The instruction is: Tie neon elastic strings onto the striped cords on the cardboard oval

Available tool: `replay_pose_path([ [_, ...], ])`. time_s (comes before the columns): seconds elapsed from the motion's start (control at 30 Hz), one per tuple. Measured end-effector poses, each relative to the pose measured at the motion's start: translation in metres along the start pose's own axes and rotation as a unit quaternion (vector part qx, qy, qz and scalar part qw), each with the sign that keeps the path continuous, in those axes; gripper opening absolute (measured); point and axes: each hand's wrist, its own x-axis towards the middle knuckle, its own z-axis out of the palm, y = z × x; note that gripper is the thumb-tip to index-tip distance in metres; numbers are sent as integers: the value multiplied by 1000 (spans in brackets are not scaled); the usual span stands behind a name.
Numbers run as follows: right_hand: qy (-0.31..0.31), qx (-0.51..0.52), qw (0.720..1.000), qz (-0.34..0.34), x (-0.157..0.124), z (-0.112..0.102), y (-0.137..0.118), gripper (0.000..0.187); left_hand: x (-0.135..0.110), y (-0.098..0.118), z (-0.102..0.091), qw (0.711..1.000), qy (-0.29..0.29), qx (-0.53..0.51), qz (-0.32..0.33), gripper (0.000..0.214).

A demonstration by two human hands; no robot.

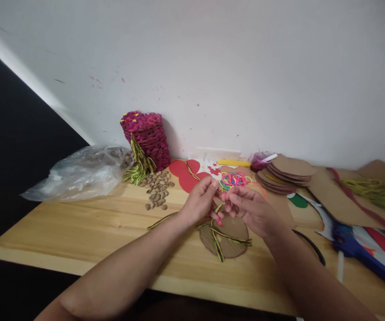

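My left hand (201,200) is closed in a pinch, with a short yellow-green bit of yarn (218,208) showing at its fingers. Close beside it, fingertips nearly meeting, my right hand (251,209) also pinches; what lies between its fingers is too small to make out. Under both hands lies a round cardboard disc (235,247), crossed by several black and yellow-green yarn strands (217,245). Just behind the fingers sits a tangle of multicoloured string (234,179), an orange strand trailing to the right.
At the left are a clear plastic bag (79,174), loose brown shells or seeds (157,191) and a magenta woven-looking cylinder (149,142) with a tassel. Red paper circles (189,174) lie behind. To the right are stacked cardboard discs (289,171), blue-handled scissors (349,245) and yellow-green yarn (371,189).
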Motion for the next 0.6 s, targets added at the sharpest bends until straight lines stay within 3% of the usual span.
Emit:
replay_pose_path([
  [0.1,50,13,999,-11,2,-2,-4,22,2,2,-3,998,-17,5,-54,43],
  [0.37,71,3,996,-51,4,-8,-3,20,3,5,-13,986,-104,-60,-117,38],
  [0.5,81,-16,994,-73,5,-10,0,20,2,6,-15,981,-95,-104,-136,32],
  [0.6,130,-87,982,-103,5,-11,1,21,4,5,-16,982,-64,-122,-130,28],
])
